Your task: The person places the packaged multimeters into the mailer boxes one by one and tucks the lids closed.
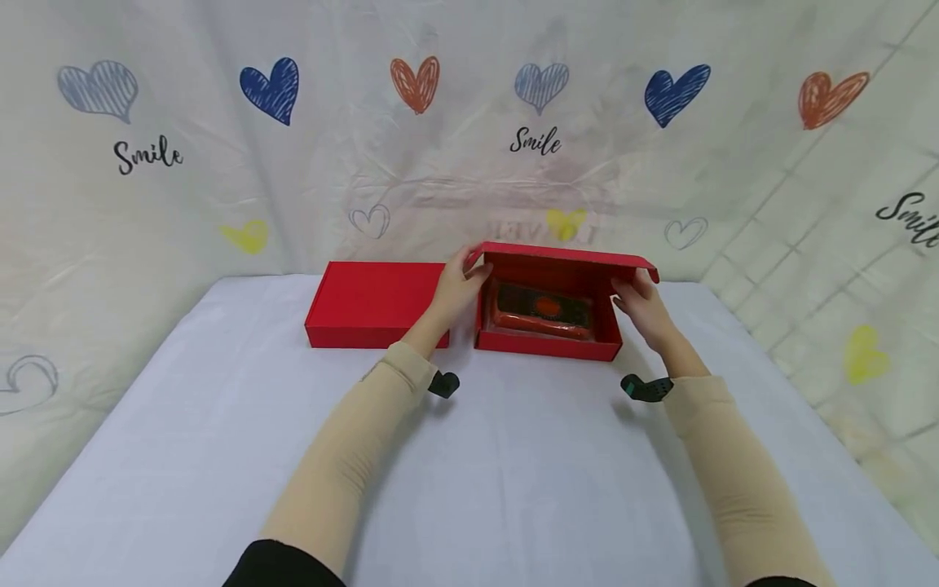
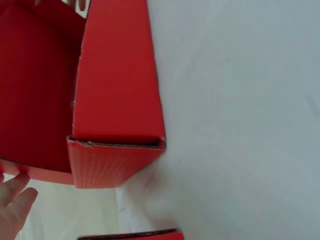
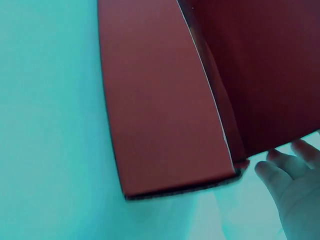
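A red cardboard box point(image 1: 546, 347) stands on the table with its lid point(image 1: 568, 254) raised and tilted over the inside. In it lies a wrapped packet point(image 1: 535, 319), dark on top with a round orange mark and orange-red sides. My left hand point(image 1: 458, 285) holds the lid's left side by the edge; its fingers point(image 2: 11, 191) show at that edge in the left wrist view. At the opposite end, my right hand point(image 1: 647, 310) holds the lid's right side, fingertips point(image 3: 280, 162) against the edge in the right wrist view. The lid partly hides the hands' grip.
A second red box point(image 1: 381, 303), closed, lies just left of the open one, under my left forearm. Both boxes sit near the back edge of the white-covered table point(image 1: 513, 473). A pale curtain point(image 1: 469, 163) printed with hearts hangs behind.
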Available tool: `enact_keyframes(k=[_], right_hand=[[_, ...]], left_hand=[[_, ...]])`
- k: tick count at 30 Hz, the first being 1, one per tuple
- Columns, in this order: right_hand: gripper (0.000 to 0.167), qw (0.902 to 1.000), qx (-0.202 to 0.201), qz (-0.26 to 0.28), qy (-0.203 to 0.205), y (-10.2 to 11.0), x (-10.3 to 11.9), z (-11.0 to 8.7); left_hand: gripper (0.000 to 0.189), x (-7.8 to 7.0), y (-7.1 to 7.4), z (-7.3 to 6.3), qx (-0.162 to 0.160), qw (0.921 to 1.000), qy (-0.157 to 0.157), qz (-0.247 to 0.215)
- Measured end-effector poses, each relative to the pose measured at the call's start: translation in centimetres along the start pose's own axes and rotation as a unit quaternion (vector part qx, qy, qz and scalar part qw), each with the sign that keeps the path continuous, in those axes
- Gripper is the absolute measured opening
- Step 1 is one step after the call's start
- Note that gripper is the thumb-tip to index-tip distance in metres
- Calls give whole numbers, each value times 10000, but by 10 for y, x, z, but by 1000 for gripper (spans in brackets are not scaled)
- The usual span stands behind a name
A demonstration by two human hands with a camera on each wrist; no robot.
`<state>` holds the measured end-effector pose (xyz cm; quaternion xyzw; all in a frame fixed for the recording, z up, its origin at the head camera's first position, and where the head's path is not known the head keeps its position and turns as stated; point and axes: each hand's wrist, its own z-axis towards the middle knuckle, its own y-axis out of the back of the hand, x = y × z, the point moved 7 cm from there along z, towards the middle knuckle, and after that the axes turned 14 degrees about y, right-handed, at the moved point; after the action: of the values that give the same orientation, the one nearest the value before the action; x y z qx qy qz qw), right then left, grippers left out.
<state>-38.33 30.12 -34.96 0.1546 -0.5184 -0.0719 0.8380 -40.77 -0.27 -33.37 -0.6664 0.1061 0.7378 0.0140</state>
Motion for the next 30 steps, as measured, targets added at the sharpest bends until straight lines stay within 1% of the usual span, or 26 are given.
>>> enact_keyframes(k=[3, 5, 7, 13, 18, 22, 26, 30], right_hand=[[62, 9991, 314, -270, -93, 2, -1, -6], [63, 9980, 433, -409, -191, 4, -3, -10], [63, 9973, 498, -494, -205, 6, -4, -13], [68, 9962, 456, -742, -56, 10, -5, -17], [69, 9969, 490, -621, -7, 11, -7, -19], [68, 9981, 383, -485, -50, 15, -8, -21], [68, 9977, 347, -573, -53, 19, -6, -23], [64, 9967, 370, -718, -13, 22, -3, -26]], left_hand=[[48, 4, -1, -4, -10, 9999, 64, 148], [48, 6, -1, -6, -30, 9997, 84, 222], [48, 7, -1, -8, -34, 9997, 87, 236], [47, 11, -2, -12, 17, 9996, 99, 275], [47, 11, 0, -15, -118, 9989, 127, 437], [48, 12, -1, -16, -61, 9991, 140, 405], [48, 11, -1, -17, -32, 9992, 116, 380], [47, 11, 0, -18, -3, 9989, 94, 457]])
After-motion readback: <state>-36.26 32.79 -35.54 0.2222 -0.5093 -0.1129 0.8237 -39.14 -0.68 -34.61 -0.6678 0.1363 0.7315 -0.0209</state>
